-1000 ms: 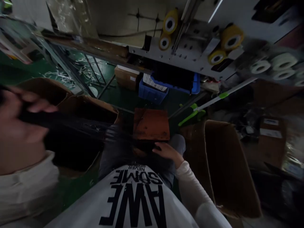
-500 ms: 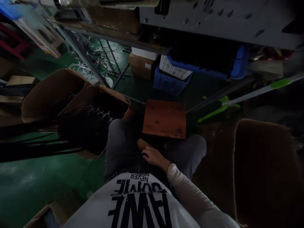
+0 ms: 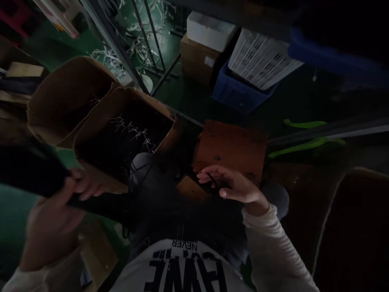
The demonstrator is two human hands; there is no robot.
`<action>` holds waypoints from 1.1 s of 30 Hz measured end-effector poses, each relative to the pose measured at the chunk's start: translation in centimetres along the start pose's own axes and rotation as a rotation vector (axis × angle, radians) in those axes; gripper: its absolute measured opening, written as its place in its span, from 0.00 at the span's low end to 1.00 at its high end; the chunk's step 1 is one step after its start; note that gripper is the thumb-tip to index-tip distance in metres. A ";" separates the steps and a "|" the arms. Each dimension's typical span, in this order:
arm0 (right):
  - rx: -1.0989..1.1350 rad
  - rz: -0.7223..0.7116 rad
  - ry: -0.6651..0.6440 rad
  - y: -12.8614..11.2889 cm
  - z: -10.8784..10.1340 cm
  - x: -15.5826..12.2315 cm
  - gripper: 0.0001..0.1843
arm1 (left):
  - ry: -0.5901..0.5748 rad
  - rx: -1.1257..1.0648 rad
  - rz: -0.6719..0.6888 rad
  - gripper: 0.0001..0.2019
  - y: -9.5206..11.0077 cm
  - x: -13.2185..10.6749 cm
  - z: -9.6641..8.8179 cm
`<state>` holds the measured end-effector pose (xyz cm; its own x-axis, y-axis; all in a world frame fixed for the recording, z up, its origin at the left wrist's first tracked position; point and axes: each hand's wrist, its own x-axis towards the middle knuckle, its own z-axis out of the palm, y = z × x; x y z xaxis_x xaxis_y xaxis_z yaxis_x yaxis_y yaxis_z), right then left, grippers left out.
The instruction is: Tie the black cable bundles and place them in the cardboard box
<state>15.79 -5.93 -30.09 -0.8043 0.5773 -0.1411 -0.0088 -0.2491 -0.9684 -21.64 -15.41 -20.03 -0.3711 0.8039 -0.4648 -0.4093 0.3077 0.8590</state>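
Note:
My left hand (image 3: 65, 202) is closed around a bundle of long black strands (image 3: 33, 166) at the left; the dark keeps me from telling whether they are cords or straps. Part of the bundle seems to trail across my lap. My right hand (image 3: 232, 186) is raised over my right thigh with its fingers stretched and the thumb apart. A thin dark strip (image 3: 211, 178) crosses its fingers, loosely at most. Just beyond it is a reddish-brown wooden board (image 3: 234, 146). A smaller brown piece (image 3: 191, 188) lies between my legs.
Two open cartons stand at my left; the nearer carton (image 3: 126, 91) contains dark material with thin white ties (image 3: 133, 129). Another carton (image 3: 358, 174) is at my right. Ahead are a blue crate (image 3: 243, 95), a white foam box (image 3: 209, 30), a metal frame leg (image 3: 114, 44) and green stand feet (image 3: 304, 147).
My left hand has come into view gripping the black bundle. My right hand has lifted from my lap, moved right and spread its fingers. The view has tilted down.

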 end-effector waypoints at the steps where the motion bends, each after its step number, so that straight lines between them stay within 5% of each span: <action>1: 0.048 -0.028 -0.081 -0.7 -0.3 1.3 0.31 | -0.038 -0.008 -0.018 0.06 -0.9 0.5 1.0; 4: 0.124 -0.023 -0.198 -1.9 0.2 6.2 0.29 | -0.099 0.099 -0.095 0.07 -3.7 2.8 4.4; 8: -0.027 0.061 -0.031 -2.8 2.7 13.2 0.12 | -0.067 0.176 -0.145 0.13 -6.4 6.0 7.3; 13: -0.109 0.001 0.067 -4.3 4.7 18.5 0.14 | 0.103 0.142 0.007 0.13 -7.9 8.4 7.8; 18: -0.076 -0.032 0.057 -3.2 3.0 22.0 0.19 | -0.081 -0.010 -0.075 0.09 -8.7 9.7 6.9; 22: -0.138 0.141 0.369 4.7 -0.5 25.9 0.22 | -0.163 -0.203 -0.058 0.06 -8.5 10.9 5.4; 24: -0.356 0.473 0.449 10.2 -1.1 27.4 0.20 | -0.112 -0.282 -0.080 0.05 -8.3 11.7 4.4; 25: -0.507 0.671 0.412 12.9 -0.9 27.9 0.19 | -0.090 -0.315 -0.102 0.05 -8.3 12.1 3.9; 27: -0.618 0.848 0.350 17.8 0.5 28.4 0.15 | -0.075 -0.360 -0.171 0.06 -8.5 12.9 3.0; 33: -0.771 1.119 0.149 27.4 4.1 27.3 0.16 | -0.036 -0.406 -0.414 0.06 -11.2 14.7 1.6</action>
<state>-8.82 -0.17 -59.67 -0.0916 0.4452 -0.8907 0.9681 -0.1695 -0.1843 -21.16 -6.19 -36.11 -0.0861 0.6769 -0.7310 -0.8037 0.3863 0.4525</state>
